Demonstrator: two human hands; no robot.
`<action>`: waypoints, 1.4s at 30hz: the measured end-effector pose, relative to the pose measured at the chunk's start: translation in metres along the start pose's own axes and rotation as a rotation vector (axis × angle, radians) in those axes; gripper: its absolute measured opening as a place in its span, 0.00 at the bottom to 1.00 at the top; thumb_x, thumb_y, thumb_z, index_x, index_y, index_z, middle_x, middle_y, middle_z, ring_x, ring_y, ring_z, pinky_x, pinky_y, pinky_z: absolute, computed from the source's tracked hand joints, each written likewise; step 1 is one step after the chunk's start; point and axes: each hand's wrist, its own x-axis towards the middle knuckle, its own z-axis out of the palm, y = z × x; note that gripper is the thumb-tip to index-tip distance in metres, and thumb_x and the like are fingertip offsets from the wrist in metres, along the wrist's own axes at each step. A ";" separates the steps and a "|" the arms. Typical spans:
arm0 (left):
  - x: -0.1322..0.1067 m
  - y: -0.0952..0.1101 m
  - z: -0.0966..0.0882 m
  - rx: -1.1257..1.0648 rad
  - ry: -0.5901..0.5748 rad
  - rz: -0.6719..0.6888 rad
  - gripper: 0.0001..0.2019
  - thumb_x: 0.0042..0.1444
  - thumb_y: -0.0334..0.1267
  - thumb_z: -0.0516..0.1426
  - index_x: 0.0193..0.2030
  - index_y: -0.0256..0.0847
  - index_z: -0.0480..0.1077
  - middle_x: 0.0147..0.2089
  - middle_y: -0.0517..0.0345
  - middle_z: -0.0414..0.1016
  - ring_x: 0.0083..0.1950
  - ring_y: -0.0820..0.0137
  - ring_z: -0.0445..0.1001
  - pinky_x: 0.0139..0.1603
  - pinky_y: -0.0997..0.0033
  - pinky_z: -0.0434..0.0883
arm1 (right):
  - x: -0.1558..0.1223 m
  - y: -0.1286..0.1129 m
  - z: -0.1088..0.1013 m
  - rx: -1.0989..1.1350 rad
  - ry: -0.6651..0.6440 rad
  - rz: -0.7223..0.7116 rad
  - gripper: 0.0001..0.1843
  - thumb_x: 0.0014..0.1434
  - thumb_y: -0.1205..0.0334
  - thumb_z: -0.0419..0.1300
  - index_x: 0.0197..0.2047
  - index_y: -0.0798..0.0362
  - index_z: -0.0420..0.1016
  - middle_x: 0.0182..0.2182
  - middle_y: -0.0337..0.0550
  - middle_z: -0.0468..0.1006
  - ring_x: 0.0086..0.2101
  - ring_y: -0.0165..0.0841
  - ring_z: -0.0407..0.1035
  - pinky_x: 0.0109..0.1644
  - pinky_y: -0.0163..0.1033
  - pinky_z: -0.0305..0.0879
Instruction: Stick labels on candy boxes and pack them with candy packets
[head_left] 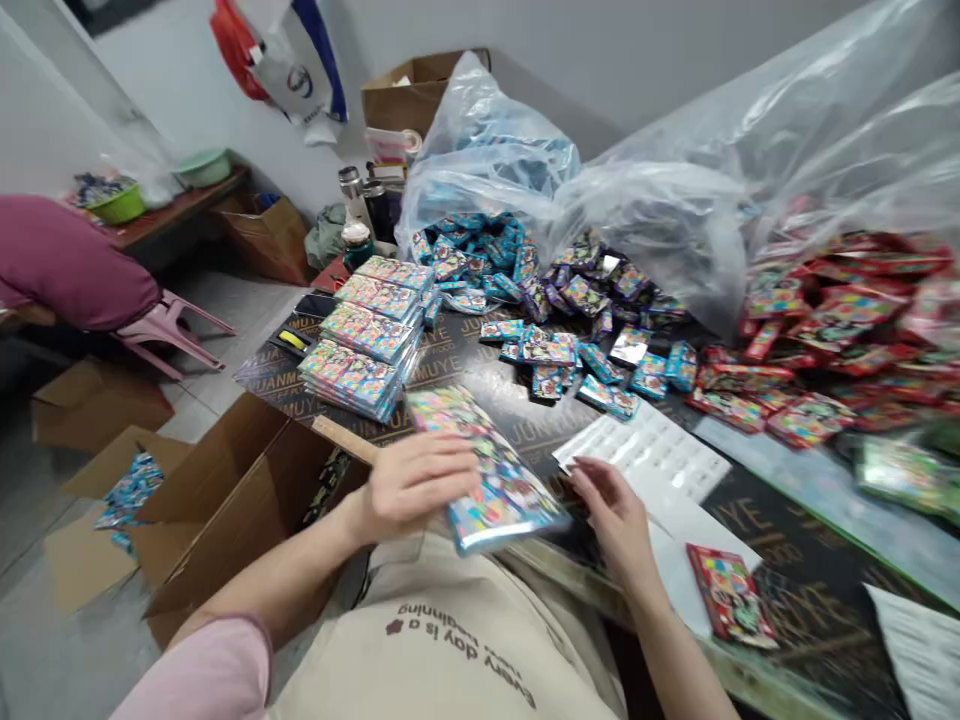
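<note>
My left hand [416,483] is closed on a stack of colourful blue-edged card packets [491,470], lifted at the table's near edge. My right hand [611,505] rests beside the stack's right end, fingers loosely curled and empty, touching the table by a white sticker sheet [649,450]. Several tidy stacks of the same packets [367,335] stand to the left on the black printed table [795,545]. A single red packet [729,594] lies to the right of my right forearm.
Loose blue packets [487,260] spill from a clear plastic bag [487,150]; red packets [832,330] spill from a bigger bag at right. An open cardboard box [232,490] sits on the floor at left. A seated person's purple back [67,260] shows at far left.
</note>
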 end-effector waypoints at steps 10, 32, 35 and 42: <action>-0.091 -0.106 -0.068 0.628 -0.033 -0.492 0.17 0.58 0.28 0.50 0.49 0.44 0.74 0.52 0.52 0.77 0.58 0.61 0.72 0.64 0.46 0.62 | -0.004 0.033 0.019 -0.281 -0.186 -0.143 0.20 0.54 0.43 0.57 0.37 0.51 0.76 0.33 0.48 0.80 0.33 0.43 0.74 0.40 0.49 0.71; -0.107 -0.029 0.110 0.220 -0.427 -0.178 0.16 0.57 0.38 0.58 0.53 0.43 0.72 0.54 0.47 0.75 0.55 0.55 0.74 0.57 0.51 0.70 | -0.013 0.012 -0.090 -0.932 0.250 -0.205 0.30 0.52 0.54 0.65 0.57 0.54 0.68 0.57 0.61 0.65 0.57 0.52 0.57 0.55 0.57 0.57; -0.110 -0.029 0.109 0.209 -0.391 -0.194 0.15 0.56 0.38 0.59 0.50 0.41 0.74 0.52 0.46 0.76 0.54 0.56 0.75 0.54 0.55 0.73 | -0.004 0.016 -0.120 -1.027 0.257 -0.077 0.34 0.48 0.50 0.67 0.57 0.52 0.67 0.56 0.60 0.64 0.56 0.54 0.56 0.52 0.57 0.57; -0.087 -0.023 0.104 -0.099 -0.306 -0.559 0.10 0.55 0.41 0.59 0.40 0.42 0.78 0.46 0.49 0.80 0.49 0.58 0.77 0.52 0.55 0.74 | 0.005 0.004 -0.124 -0.879 0.241 -0.048 0.09 0.50 0.57 0.62 0.30 0.52 0.68 0.33 0.46 0.71 0.40 0.43 0.64 0.43 0.45 0.58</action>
